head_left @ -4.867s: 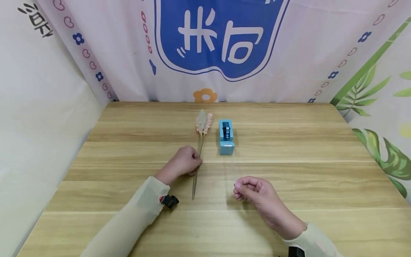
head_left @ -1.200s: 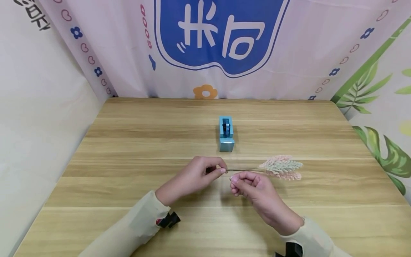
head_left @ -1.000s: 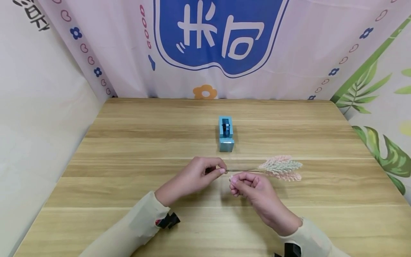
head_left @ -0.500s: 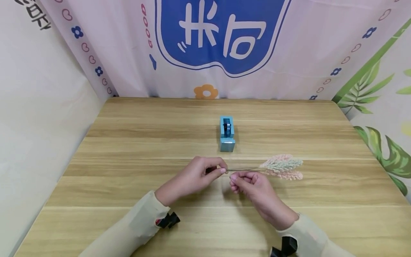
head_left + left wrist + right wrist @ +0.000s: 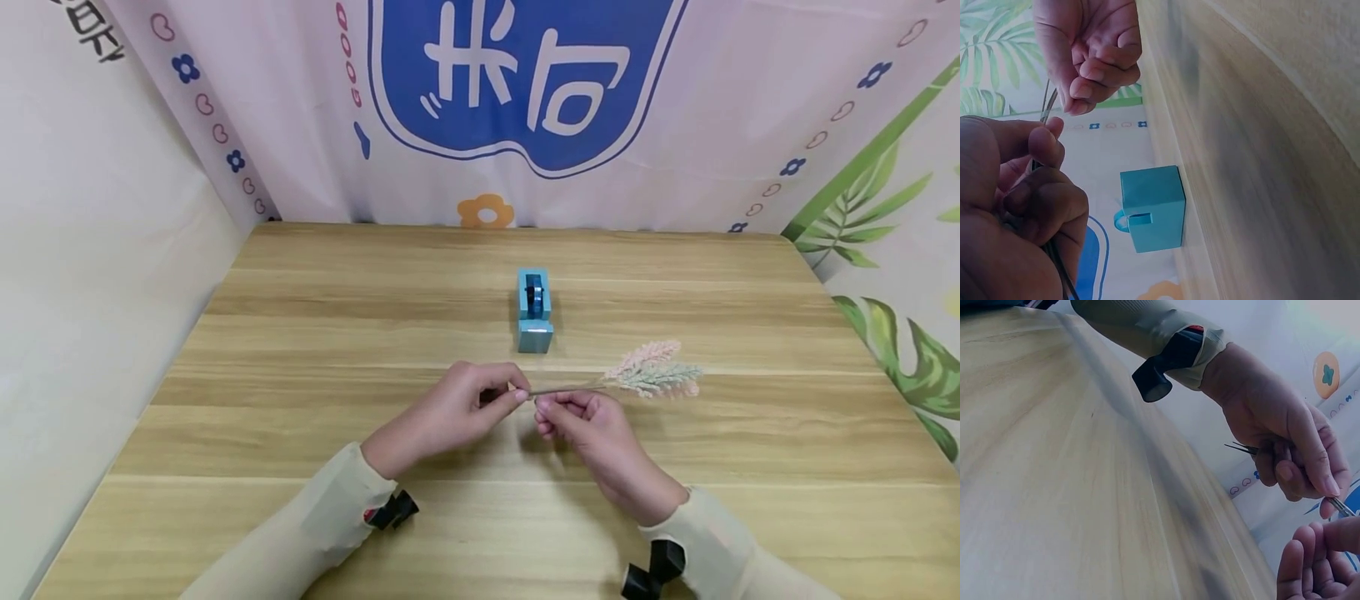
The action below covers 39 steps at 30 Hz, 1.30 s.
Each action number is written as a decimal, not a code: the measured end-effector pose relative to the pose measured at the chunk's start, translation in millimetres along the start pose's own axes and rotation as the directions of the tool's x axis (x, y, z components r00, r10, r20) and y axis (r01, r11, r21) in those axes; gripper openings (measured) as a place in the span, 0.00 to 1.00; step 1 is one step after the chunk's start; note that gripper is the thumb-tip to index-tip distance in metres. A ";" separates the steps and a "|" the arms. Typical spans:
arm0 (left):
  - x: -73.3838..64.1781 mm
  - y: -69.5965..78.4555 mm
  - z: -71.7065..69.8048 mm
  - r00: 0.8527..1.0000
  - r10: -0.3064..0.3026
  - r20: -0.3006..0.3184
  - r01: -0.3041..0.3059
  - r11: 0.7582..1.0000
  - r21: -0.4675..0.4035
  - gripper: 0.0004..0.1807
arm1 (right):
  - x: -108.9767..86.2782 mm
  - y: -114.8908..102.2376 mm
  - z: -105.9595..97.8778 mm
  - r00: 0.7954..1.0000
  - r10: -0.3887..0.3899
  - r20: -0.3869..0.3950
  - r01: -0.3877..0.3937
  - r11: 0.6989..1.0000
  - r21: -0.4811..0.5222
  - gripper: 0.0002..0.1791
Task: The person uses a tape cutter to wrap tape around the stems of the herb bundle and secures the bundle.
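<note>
In the head view my left hand (image 5: 468, 404) pinches the thin stems (image 5: 566, 388) of a small bunch of pink and pale-green artificial flowers (image 5: 656, 375). Their heads point right, and loose stem ends (image 5: 1241, 448) stick out behind the hand in the right wrist view. Just below the stems, my right hand (image 5: 600, 437) pinches what looks like a bit of clear tape (image 5: 536, 402), barely visible at thumb and forefinger. Its fingertips are at or very near the stems; contact is unclear. Beyond both hands stands a blue tape dispenser (image 5: 534, 312).
The wooden table (image 5: 300, 333) carries the dispenser near its middle. A printed curtain (image 5: 315, 150) hangs along the back edge, with a pale cloth at the left and a leaf print at the right. Dark wrist cameras (image 5: 393, 510) sit on both sleeves.
Since the earliest frame, my left hand has lifted the flowers and turned their heads from the back to the right. Lately the heads have rolled slightly and my right hand has risen to the stems.
</note>
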State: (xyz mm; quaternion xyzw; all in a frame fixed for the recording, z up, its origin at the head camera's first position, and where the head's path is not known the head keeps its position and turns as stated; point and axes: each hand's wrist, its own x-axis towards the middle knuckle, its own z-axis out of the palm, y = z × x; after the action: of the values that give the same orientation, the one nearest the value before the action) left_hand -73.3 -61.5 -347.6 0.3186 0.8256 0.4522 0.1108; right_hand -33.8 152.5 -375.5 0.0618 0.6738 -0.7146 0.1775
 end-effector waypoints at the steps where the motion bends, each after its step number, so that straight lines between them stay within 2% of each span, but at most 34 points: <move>1: 0.0 0.1 -0.2 1.000 0.004 -0.008 -0.004 1.000 -0.003 0.05 | 0.1 -0.3 0.3 1.000 -0.003 -0.001 0.003 1.000 0.000 0.16; 5: 0.0 0.3 -0.9 0.999 0.024 -0.028 -0.024 1.000 -0.009 0.04 | 0.3 -0.7 1.1 1.000 -0.013 -0.003 0.013 1.000 0.014 0.15; 10: 0.1 -0.1 -1.6 0.998 0.054 -0.017 -0.054 0.998 -0.010 0.11 | -0.1 -0.1 0.2 1.000 -0.021 -0.007 0.022 0.999 0.041 0.14; 15: 1.4 -1.7 -1.6 0.998 0.064 -0.009 -0.065 0.998 -0.027 0.12 | -0.4 1.9 -0.7 0.999 -0.032 -0.029 0.033 0.998 0.050 0.15; 20: 3.3 -2.8 -1.4 0.999 0.038 -0.009 -0.038 0.998 -0.056 0.12 | -1.5 3.8 -1.3 0.996 -0.055 -0.066 0.058 0.998 0.035 0.16; 26: 4.1 -1.7 -2.3 1.000 0.006 -0.022 -0.008 0.996 -0.090 0.12 | -3.2 4.4 -1.6 0.996 -0.083 -0.043 0.084 0.996 0.026 0.19; 32: 4.2 0.0 -3.6 1.000 -0.010 -0.015 0.009 0.994 -0.107 0.12 | -8.8 2.6 -5.8 0.994 -0.108 0.000 0.107 0.990 -0.095 0.21; 34: 4.2 0.5 -4.2 1.000 -0.017 -0.013 0.015 0.993 -0.113 0.12 | -11.3 1.4 -8.7 0.991 -0.128 0.039 0.133 0.977 -0.165 0.19; 36: 4.2 0.7 -4.6 1.000 -0.020 -0.013 0.018 0.993 -0.115 0.12 | -14.0 -0.7 -11.7 0.980 -0.170 0.107 0.192 0.948 -0.255 0.16; 38: 4.4 0.6 -4.6 1.000 -0.018 -0.012 0.016 0.994 -0.109 0.12 | -18.2 -4.8 -13.8 0.960 -0.212 0.184 0.267 0.891 -0.366 0.12; 39: 4.6 0.4 -4.5 1.000 -0.018 -0.011 0.017 0.994 -0.104 0.12 | -20.9 -7.6 -14.2 0.949 -0.227 0.219 0.302 0.854 -0.423 0.10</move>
State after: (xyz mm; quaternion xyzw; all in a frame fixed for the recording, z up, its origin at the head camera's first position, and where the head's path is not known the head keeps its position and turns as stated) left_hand -78.8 -61.6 -344.2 0.3025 0.8045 0.4953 0.1264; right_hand -19.1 170.3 -362.7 -0.1324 0.8066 -0.5587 0.1406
